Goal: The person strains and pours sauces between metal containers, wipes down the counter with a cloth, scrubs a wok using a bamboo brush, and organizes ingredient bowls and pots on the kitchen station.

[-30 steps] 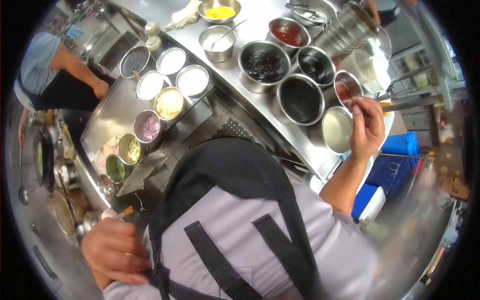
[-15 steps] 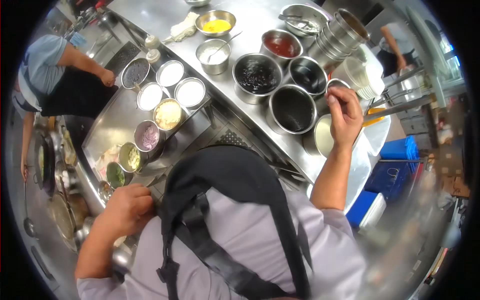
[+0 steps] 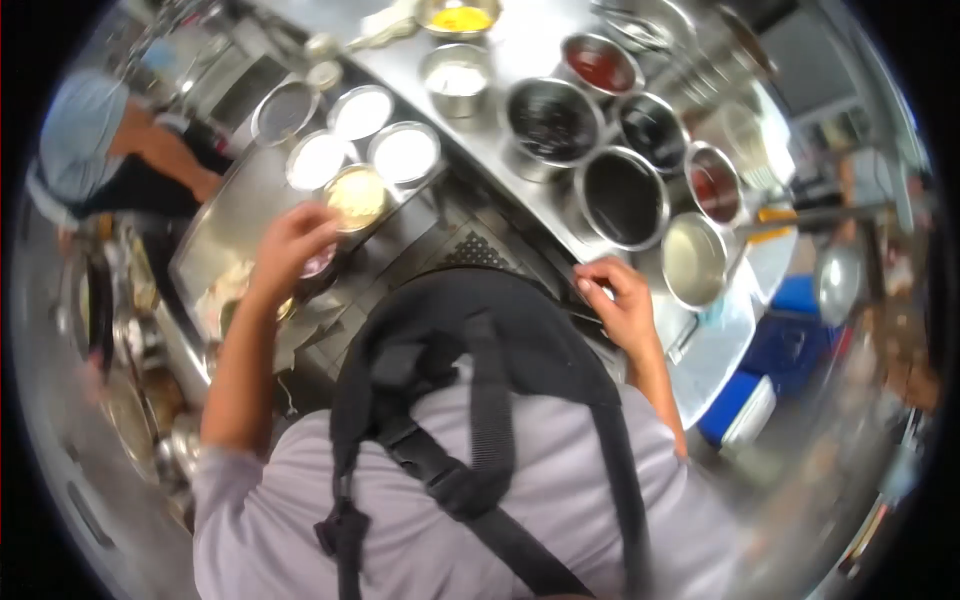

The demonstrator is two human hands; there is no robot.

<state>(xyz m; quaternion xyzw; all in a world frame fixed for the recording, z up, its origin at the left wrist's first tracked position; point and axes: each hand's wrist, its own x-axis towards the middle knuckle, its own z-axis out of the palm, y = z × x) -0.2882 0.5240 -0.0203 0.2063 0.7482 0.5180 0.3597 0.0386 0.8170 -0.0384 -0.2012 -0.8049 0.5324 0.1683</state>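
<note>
My left hand (image 3: 295, 250) reaches over the row of pots at the left, its fingers stretched toward a pot of pale yellow chopped food (image 3: 355, 197). Beneath it, mostly covered, is a pot of sliced purple onion (image 3: 320, 262). No object shows in this slightly blurred hand. At the front edge of the steel table, my right hand (image 3: 622, 300) is loosely bent, with a gap between thumb and fingers and nothing visible in it. Beside it stand a pot of dark liquid (image 3: 622, 198) and a pot of pale creamy liquid (image 3: 694, 262).
Pots of white contents (image 3: 404, 152) stand behind the yellow one. More dark pots (image 3: 552, 120) and a red sauce pot (image 3: 602, 62) stand on the steel table (image 3: 400, 75). A co-worker (image 3: 85, 140) stands at left. Handles (image 3: 800, 215) jut out at right.
My left hand has moved up and forward from beside my body to the pots. My right hand has drawn back and left, away from above the sauce pots. The camera view has shifted.
</note>
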